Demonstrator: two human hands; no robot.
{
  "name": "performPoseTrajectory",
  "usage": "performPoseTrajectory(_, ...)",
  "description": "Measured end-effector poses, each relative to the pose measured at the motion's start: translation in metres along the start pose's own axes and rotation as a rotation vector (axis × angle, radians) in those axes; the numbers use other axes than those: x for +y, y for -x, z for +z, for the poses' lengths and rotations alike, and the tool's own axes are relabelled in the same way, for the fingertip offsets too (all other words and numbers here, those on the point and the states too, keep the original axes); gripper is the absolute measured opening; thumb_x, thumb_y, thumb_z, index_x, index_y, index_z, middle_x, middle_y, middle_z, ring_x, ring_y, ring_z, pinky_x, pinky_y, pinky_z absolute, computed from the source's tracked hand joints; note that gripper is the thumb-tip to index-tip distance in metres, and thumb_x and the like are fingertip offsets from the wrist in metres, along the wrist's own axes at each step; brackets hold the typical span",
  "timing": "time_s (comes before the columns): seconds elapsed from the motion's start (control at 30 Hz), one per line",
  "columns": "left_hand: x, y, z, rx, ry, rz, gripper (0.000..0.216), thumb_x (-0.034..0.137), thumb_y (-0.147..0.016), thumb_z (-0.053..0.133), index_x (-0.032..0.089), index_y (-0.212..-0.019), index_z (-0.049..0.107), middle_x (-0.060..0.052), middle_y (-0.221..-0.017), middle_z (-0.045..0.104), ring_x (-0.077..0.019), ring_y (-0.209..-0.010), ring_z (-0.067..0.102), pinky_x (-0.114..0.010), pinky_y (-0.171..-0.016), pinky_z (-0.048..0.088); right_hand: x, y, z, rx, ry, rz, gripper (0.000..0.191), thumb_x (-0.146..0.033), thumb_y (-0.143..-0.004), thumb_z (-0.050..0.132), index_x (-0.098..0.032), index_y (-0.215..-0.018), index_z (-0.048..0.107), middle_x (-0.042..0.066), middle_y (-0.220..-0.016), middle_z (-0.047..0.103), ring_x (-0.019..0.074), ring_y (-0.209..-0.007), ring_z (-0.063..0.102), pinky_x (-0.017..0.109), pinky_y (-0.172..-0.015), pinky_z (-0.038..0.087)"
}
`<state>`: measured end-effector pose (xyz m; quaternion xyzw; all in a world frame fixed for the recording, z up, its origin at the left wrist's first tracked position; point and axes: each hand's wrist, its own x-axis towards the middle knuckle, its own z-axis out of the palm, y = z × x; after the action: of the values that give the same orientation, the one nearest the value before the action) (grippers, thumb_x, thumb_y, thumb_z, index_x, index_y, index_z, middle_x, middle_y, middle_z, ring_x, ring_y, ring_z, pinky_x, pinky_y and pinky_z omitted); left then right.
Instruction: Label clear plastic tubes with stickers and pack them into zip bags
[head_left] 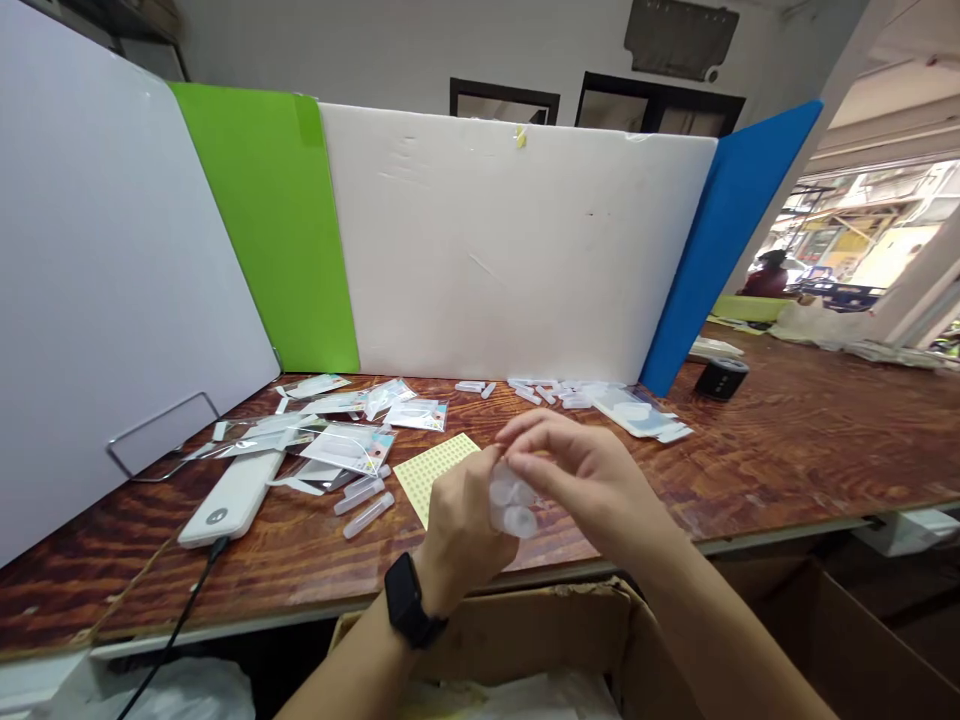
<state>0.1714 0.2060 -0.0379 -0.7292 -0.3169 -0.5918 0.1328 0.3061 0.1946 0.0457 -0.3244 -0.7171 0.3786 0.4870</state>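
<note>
My left hand point(461, 525), with a black watch on the wrist, and my right hand point(577, 475) meet over the front edge of the wooden table point(787, 450). Both pinch a small clear plastic piece with round caps point(511, 505) between their fingertips. Just behind the hands lies a yellow sticker sheet point(429, 470). Clear plastic tubes point(364, 505) lie to the left of it.
Clear packets point(349, 440) and a white power bank point(229, 500) with a black cable lie at left. More small tubes and a white stack point(637, 412) sit at the back. White, green and blue boards wall the table. A cardboard box point(540, 625) stands below the edge.
</note>
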Motion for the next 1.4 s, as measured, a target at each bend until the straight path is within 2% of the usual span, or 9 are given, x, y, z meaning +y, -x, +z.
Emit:
performPoseTrajectory(0.17, 0.001, -0.006, -0.006, 0.106, -0.136, 0.120, 0.042, 0.020, -0.085, 0.050, 0.011, -0.123, 0.036, -0.009, -0.082, 0.067, -0.0179, -0.068, 0.065, -0.028, -0.061, 0.052, -0.003, 0.029, 0.009, 0.036, 0.056, 0.031, 0.015, -0.030, -0.081, 0.064, -0.024, -0.069, 0.071, 0.006, -0.113, 0.061, 0.0234, -0.113, 0.054, 0.031, -0.084, 0.052)
performPoseTrajectory(0.33, -0.002, -0.010, -0.012, 0.116, -0.217, 0.210, 0.049, 0.021, -0.085, 0.054, 0.010, -0.127, 0.032, -0.009, -0.079, 0.065, -0.0204, -0.066, 0.063, -0.032, -0.060, 0.051, -0.002, 0.033, 0.009, 0.130, 0.053, 0.060, 0.016, -0.036, -0.079, 0.068, -0.026, -0.069, 0.072, 0.008, -0.112, 0.062, 0.0281, -0.117, 0.052, 0.032, -0.073, 0.055)
performPoseTrajectory(0.5, -0.003, -0.006, -0.017, 0.120, -0.109, 0.114, 0.057, 0.022, -0.084, 0.057, 0.012, -0.132, 0.028, -0.006, -0.079, 0.063, -0.0186, -0.068, 0.063, -0.032, -0.063, 0.053, -0.001, 0.032, 0.005, 0.153, 0.062, 0.028, 0.018, -0.039, -0.080, 0.069, -0.024, -0.071, 0.072, 0.008, -0.106, 0.064, 0.0284, -0.113, 0.054, 0.037, -0.084, 0.052)
performPoseTrajectory(0.7, 0.000, -0.007, -0.021, 0.139, -0.068, 0.157, 0.058, 0.023, -0.082, 0.059, 0.011, -0.132, 0.031, -0.009, -0.081, 0.063, -0.0196, -0.068, 0.062, -0.033, -0.060, 0.053, -0.007, 0.037, 0.006, 0.090, 0.002, 0.062, 0.018, -0.037, -0.082, 0.067, -0.023, -0.072, 0.071, 0.007, -0.107, 0.063, 0.0246, -0.104, 0.059, 0.034, -0.083, 0.051)
performPoseTrajectory(0.83, 0.000, -0.006, -0.020, 0.144, 0.002, 0.182, 0.060, 0.025, -0.081, 0.060, 0.010, -0.133, 0.031, -0.010, -0.081, 0.062, -0.0204, -0.066, 0.061, -0.034, -0.057, 0.053, -0.013, 0.040, 0.007, 0.111, 0.023, 0.060, 0.016, -0.033, -0.084, 0.065, -0.022, -0.073, 0.069, 0.006, -0.109, 0.063, 0.0240, -0.106, 0.058, 0.031, -0.082, 0.049)
performPoseTrajectory(0.97, 0.000, 0.000, -0.020, 0.039, 0.181, 0.072, 0.062, 0.020, -0.080, 0.057, 0.014, -0.135, 0.030, -0.009, -0.082, 0.062, -0.0194, -0.064, 0.061, -0.035, -0.056, 0.053, -0.013, 0.039, 0.004, 0.130, 0.002, 0.022, 0.014, -0.028, -0.085, 0.065, -0.022, -0.073, 0.068, 0.004, -0.102, 0.067, 0.0208, -0.102, 0.060, 0.026, -0.079, 0.049)
performPoseTrajectory(1.17, 0.008, 0.005, -0.024, 0.033, 0.232, -0.034, 0.058, 0.021, -0.080, 0.060, 0.019, -0.133, 0.037, -0.010, -0.092, 0.065, -0.0215, -0.076, 0.066, -0.036, -0.065, 0.056, -0.008, 0.039, 0.003, 0.072, -0.224, 0.140, 0.013, -0.029, -0.083, 0.069, -0.021, -0.073, 0.070, 0.002, -0.095, 0.069, 0.0166, -0.089, 0.064, 0.023, -0.076, 0.051)
performPoseTrajectory(1.3, 0.008, 0.003, -0.025, 0.047, 0.169, -0.020, 0.056, 0.018, -0.078, 0.061, 0.018, -0.131, 0.040, -0.011, -0.095, 0.064, -0.0216, -0.076, 0.066, -0.034, -0.063, 0.055, -0.008, 0.039, 0.007, 0.101, -0.240, 0.142, 0.014, -0.029, -0.083, 0.068, -0.021, -0.071, 0.070, 0.002, -0.094, 0.070, 0.0155, -0.086, 0.064, 0.022, -0.075, 0.051)
performPoseTrajectory(1.4, 0.006, -0.001, -0.023, 0.098, 0.121, 0.088, 0.058, 0.014, -0.076, 0.061, 0.014, -0.130, 0.040, -0.009, -0.091, 0.064, -0.0179, -0.070, 0.064, -0.030, -0.059, 0.053, -0.008, 0.039, 0.011, 0.138, -0.219, 0.157, 0.016, -0.029, -0.082, 0.069, -0.020, -0.069, 0.070, 0.003, -0.093, 0.071, 0.0163, -0.087, 0.064, 0.022, -0.076, 0.051)
